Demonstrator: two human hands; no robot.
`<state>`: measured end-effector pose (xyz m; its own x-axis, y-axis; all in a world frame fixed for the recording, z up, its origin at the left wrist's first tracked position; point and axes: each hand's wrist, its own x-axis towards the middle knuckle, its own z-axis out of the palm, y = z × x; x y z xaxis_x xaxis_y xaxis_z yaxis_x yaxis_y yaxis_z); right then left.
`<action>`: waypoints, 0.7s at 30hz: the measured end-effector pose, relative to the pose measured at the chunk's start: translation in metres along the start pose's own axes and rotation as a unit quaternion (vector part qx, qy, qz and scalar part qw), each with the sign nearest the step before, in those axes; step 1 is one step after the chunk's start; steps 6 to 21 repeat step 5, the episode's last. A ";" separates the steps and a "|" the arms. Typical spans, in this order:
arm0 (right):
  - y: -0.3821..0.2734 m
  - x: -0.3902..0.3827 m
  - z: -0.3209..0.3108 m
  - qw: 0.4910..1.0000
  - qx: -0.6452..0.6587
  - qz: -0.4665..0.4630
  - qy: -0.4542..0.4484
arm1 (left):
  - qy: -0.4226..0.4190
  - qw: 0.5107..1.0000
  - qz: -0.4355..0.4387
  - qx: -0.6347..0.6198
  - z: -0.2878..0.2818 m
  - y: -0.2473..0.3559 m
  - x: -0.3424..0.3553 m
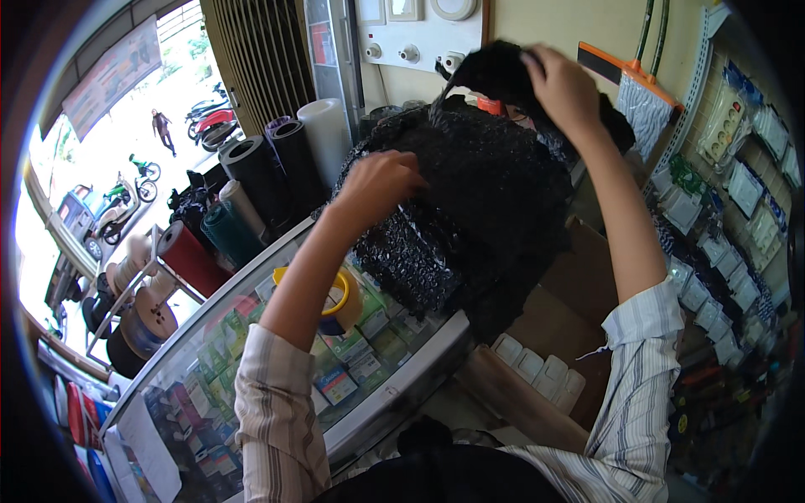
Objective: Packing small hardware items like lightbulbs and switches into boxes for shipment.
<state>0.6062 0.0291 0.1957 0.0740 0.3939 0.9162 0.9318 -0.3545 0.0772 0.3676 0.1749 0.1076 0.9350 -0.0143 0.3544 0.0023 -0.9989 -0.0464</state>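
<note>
A large bundle covered in shiny black bubble wrap (411, 251) rests on the glass display counter (226, 352) and overhangs its right edge. My right hand (566, 88) is raised at the bundle's far right, its fingers closed on a dark loose flap of the black wrap. Over the bundle's left side is my left hand (381, 184), fingers curled in against the wrap; what they pinch, if anything, is hidden. A thick roll of tape (342, 303) with a yellow rim lies on the counter below my left forearm.
Rolls of sheeting (247, 168) stand beyond the counter's left side, near spools of cord (151, 314). Small boxes fill the counter under glass. An open cardboard box (545, 327) sits to the right. Packaged goods (742, 193) hang on the right wall, near an orange-headed broom (629, 71).
</note>
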 end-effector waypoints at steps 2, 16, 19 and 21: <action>-0.014 -0.023 0.014 0.994 0.032 0.004 -0.108 | 0.059 0.986 -0.086 0.131 -0.025 -0.004 -0.013; -0.031 -0.050 0.042 0.959 0.056 0.005 -0.277 | 0.074 0.969 -0.213 -0.098 -0.077 -0.012 -0.039; -0.031 -0.050 0.042 0.959 0.056 0.005 -0.277 | 0.074 0.969 -0.213 -0.098 -0.077 -0.012 -0.039; -0.031 -0.050 0.042 0.959 0.056 0.005 -0.277 | 0.074 0.969 -0.213 -0.098 -0.077 -0.012 -0.039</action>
